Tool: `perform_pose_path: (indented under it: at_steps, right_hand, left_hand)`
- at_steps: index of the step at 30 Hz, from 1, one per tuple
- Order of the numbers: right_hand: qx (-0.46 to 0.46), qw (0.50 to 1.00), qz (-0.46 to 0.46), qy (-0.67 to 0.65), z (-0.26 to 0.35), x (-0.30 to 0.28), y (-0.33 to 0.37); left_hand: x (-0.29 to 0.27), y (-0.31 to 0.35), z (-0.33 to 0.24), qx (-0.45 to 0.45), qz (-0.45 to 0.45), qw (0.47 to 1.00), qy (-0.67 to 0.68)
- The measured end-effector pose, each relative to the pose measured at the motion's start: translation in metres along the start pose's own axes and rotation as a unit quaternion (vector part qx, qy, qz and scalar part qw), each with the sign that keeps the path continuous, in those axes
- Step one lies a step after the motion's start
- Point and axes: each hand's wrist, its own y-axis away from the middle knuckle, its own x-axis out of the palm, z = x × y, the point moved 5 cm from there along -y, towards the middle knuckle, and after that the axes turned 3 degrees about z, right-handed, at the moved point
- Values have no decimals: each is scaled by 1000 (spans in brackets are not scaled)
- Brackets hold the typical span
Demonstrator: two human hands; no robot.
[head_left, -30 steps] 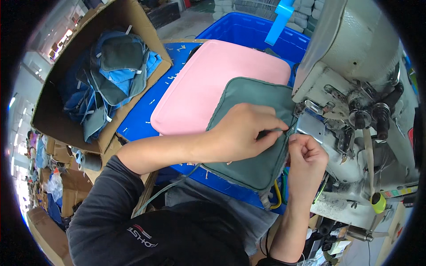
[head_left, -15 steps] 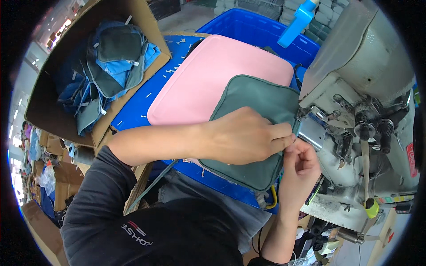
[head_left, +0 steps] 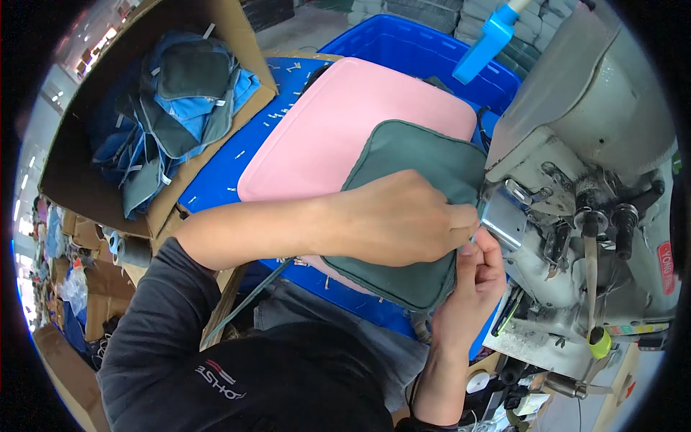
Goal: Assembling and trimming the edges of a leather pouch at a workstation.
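A dark green fabric panel with rounded corners and a corded edge lies beside the sewing machine. My left hand reaches across it from the left, its fingers closed on the panel's right edge close to the machine's metal plate. Just below those fingertips, my right hand pinches at the same edge with thumb and forefinger. A tiny pale blue bit shows between the two hands; what it is I cannot make out. Beneath the panel is a smooth pink board or lid with rounded corners.
At the left a cardboard box holds blue and dark grey sewn pieces. A blue bin stands behind the blue tabletop, which has scraps on it. A greenish cord hangs off the near edge. A blue plastic fitting hangs above.
My right hand has shifted slightly left and upward, its fingers closer against my left fingertips. The left hand and panel have barely moved.
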Motion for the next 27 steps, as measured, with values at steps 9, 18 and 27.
perform_pose_path:
  at_steps: [9,18,27]
  right_hand:
    - [-9,1000,-10,-16,1,-1,-8]
    - [1,999,-41,-10,6,1,-9]
    - [24,999,-44,9,4,-1,-12]
  left_hand:
    - [3,-6,10,-27,-18,999,29]
    - [6,-8,8,-14,-45,999,-20]
    - [-1,9,0,-55,-85,994,50]
